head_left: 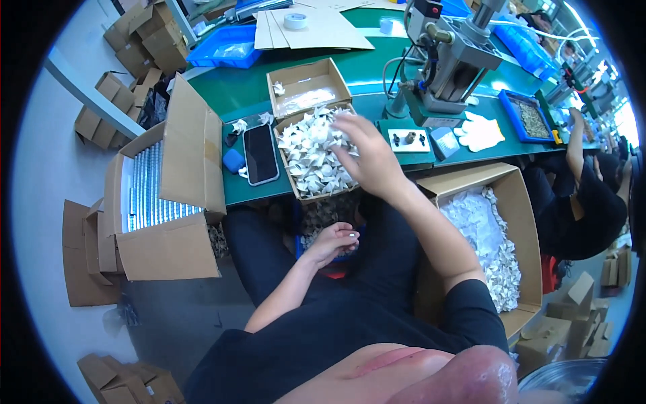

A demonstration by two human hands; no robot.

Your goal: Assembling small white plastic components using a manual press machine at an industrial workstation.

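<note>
White bits [313,161] are heaped in the small box [291,179] on the green table [369,108], and the box is filled up close to its rim. The right hand [369,151] is held over the right side of the heap, half open, with its fingers bent and its thumb set apart from them. It cannot be told if a bit is pinched there, as the fingertips are hard to make out against all that white. The left hand [332,243] is held low over the lap, with its fingers curled in; a tiny pale spot is seen at them, but it cannot be told if a bit is held. For a good pick, one loose bit should be taken from the top, not dug out from deep down. The bits look thin and pointy, so they may get hooked together; a soft pinch is likely best, and the bit should be lifted straight up so that no others are dragged along. If the heap is pushed hard, bits could be spilled over the edge. The phone [260,153] is placed just beside the box, on its left, so it should not be bumped. Both hands should be left relaxed, so nothing gets bent.
</note>
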